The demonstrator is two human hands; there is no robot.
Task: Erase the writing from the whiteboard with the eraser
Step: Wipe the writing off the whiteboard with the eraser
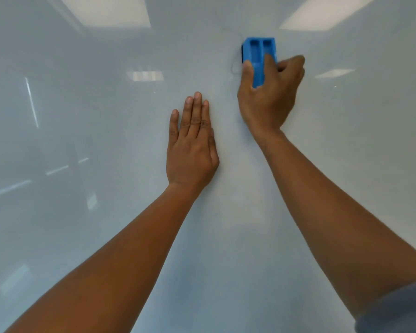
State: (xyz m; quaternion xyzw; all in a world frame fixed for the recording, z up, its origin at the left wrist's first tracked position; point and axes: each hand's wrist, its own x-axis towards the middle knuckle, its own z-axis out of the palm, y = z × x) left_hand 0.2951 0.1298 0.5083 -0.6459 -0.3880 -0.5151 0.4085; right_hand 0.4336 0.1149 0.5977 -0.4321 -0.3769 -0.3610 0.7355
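While left hand lies flat, open beside it, right hand grips the eraser by its sides; looks light, rigid, easy to press on the board.

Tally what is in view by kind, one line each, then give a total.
Hands: 2, left hand flat on the board, right hand gripping the eraser
Blue eraser: 1
Whiteboard: 1
Grey sleeve: 1
Total: 5

Glossy whiteboard, blue eraser against it, left hand flat on it
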